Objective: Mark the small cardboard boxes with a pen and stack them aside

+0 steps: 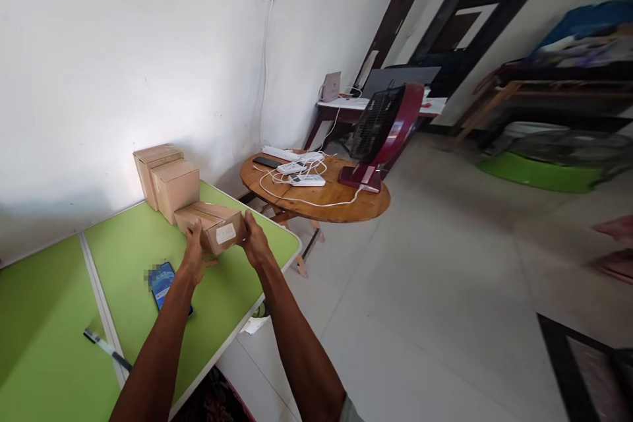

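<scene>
Between my two hands is a small cardboard box (208, 214) with a white label on its near end, at the right part of the green table (232, 283). My left hand (194, 250) grips its left side, and my right hand (256, 237) presses against its right side. Whether the box rests on the table or is slightly lifted, I cannot tell. Just behind it stands a taller cardboard box (175, 188), with another cardboard box (151, 161) farther back by the wall. A lit phone (163, 283) lies near my left forearm.
A pen (106, 346) lies across the table's white seam. Beyond the far right corner, a round wooden table (341, 208) bears power strips (306, 179), tangled cables and a dark red fan (390, 135). A person's foot (616, 231) shows at the right edge.
</scene>
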The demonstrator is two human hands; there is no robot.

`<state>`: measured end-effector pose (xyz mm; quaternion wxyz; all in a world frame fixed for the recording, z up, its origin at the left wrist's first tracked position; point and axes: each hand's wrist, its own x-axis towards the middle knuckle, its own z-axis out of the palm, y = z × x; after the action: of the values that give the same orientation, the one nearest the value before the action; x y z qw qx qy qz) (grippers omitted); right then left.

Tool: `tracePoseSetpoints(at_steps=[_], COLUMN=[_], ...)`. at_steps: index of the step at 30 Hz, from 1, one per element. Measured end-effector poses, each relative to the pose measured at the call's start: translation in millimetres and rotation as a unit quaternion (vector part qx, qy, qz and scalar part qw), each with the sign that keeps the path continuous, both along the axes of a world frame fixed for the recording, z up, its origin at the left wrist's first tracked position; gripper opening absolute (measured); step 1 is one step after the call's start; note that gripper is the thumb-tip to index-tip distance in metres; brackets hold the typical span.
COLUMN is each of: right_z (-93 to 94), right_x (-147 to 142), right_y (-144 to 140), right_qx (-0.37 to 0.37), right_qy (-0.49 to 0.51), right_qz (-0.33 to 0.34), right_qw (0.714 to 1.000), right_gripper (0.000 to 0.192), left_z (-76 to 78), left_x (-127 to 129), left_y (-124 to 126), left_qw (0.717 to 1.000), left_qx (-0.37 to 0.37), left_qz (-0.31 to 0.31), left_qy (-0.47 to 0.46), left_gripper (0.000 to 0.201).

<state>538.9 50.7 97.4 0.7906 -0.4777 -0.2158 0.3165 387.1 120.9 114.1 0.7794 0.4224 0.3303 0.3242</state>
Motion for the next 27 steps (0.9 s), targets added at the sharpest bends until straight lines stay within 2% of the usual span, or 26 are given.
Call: tracePoseSetpoints(at_steps=[3,7,9,11,14,18,20,22,27], right_z=[-1.6,5.0,10.9,17.4,26.9,37.3,41.4,44.9,48.3], right_x=[-22,-52,-72,-95,-132,-172,-186,-197,-220], right_y=[-25,-55,-63,-64,-61,-56,-56,-57,-57], right_qx=[-0.002,-0.005,-0.009,-0.012,-0.015,-0.001,0.026,0.051,0.072], right_qy=[-0.002,0.003,0.025,0.043,0.034,-0.005,-0.035,-0.068,-0.127], right_qz=[-0.001,0.031,0.087,0.174,0.306,0.403,0.435,0.456,0.475], right_qw=[1.0,0.999,0.996,0.984,0.951,0.915,0.899,0.886,0.868], right_gripper=[0.069,0.07,0.074,0.077,0.071,0.058,0.055,0.061,0.076], left_z=[4.3,16.5,22.9,28.4,32.9,32.3,31.9,32.1,25.3], left_x=[-10,-70,-107,-142,-189,-241,-261,-276,-298], left_y=[-16,-50,-68,-86,-106,-124,-130,-136,-142], left_qw=[1.0,0.998,0.997,0.996,0.989,0.962,0.949,0.942,0.913], left_qx=[-0.01,-0.021,-0.025,-0.006,0.065,0.178,0.201,0.202,0.236], left_qz=[0.014,0.041,0.061,0.086,0.126,0.185,0.21,0.227,0.283], left_qy=[-0.021,-0.034,-0.028,-0.009,0.031,0.09,0.118,0.141,0.174], left_gripper=[0.09,0.079,0.081,0.089,0.101,0.104,0.101,0.099,0.1])
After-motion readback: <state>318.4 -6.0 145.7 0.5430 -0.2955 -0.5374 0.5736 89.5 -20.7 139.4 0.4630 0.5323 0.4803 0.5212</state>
